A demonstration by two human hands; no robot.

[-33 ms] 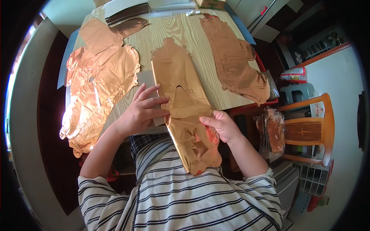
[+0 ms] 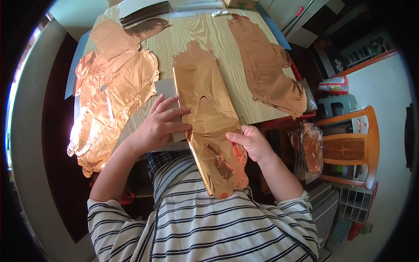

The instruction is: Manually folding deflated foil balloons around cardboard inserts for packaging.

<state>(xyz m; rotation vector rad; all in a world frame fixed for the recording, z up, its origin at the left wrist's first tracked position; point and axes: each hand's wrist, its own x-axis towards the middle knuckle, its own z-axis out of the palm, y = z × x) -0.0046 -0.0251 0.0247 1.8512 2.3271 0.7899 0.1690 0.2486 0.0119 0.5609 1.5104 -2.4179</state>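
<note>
A flat gold foil balloon, creased and folded into a long strip, reaches from the table over its near edge toward my lap. Its lower end is crumpled and mirrors reddish light. My left hand, with a ring on one finger, has its fingertips on the foil's left edge. Two fingers lie over that edge, the others are spread, and the thumb is hidden. My right hand grips the right edge, thumb on top and fingers underneath. Beside and partly under my left fingers sits a grey card.
More flat copper-coloured foil balloons lie on the wood-grain table: a wide one at left, a long one at right. A wooden chair on the right carries clear-bagged foil pieces. Boxes stand along the far edge.
</note>
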